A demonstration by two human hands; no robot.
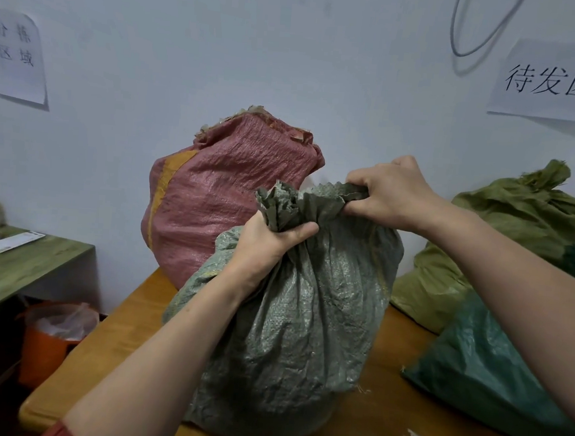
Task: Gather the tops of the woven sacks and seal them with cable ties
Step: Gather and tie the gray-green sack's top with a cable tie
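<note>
We see a small parcel sorting and dispatch room: handwritten paper zone signs [549, 81] taped to the plain white wall [257, 45], and filled woven plastic sacks [226, 193] crowding an orange wooden table [125, 325].

pale wall [223, 43] with paper signs at ten [18, 56] and two o'clock [550, 83]; green side table [20, 267] at nine.
</note>
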